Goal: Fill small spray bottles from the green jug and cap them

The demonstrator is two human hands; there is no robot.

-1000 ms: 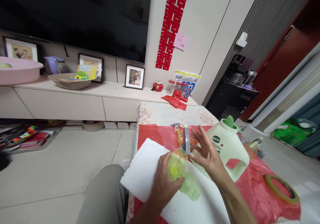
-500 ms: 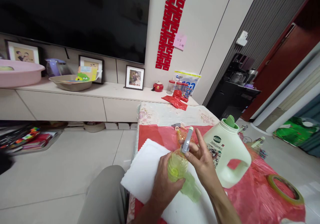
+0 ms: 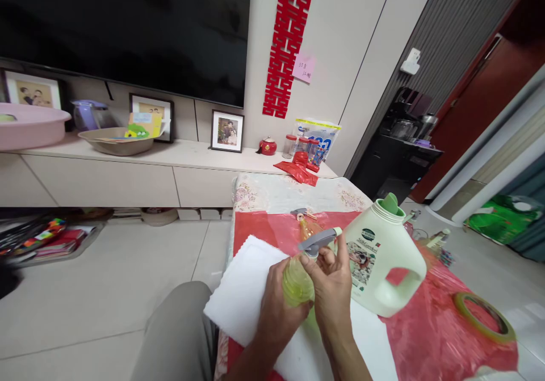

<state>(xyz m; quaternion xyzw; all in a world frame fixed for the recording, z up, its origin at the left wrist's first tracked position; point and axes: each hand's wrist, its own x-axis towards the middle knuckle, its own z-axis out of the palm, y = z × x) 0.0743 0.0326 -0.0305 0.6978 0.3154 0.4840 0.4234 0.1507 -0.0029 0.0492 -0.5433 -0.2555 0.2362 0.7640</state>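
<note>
My left hand (image 3: 276,307) is wrapped around the ribbed, see-through body of a yellow-green spray bottle (image 3: 297,283), held upright over a white cloth (image 3: 240,290). On its neck sits a grey spray head (image 3: 318,241), turned with the nozzle end to the right. My right hand (image 3: 331,281) pinches the spray head near its collar, thumb in front and fingers behind. Just right of that hand stands a pale green jug (image 3: 406,256) with a green piece in its mouth. Behind the spray head lies an orange see-through bottle (image 3: 310,227), partly hidden.
Red plastic sheeting (image 3: 430,335) covers much of the table, with a tape roll (image 3: 485,317) at the right. More bottles (image 3: 436,239) stand behind the jug. A low cabinet (image 3: 204,185) beyond holds frames, jars and a basin (image 3: 34,125). My knee is at the left.
The spray head has turned from pointing up and away to pointing right. My right hand has moved left and its fingers have closed in around the head.
</note>
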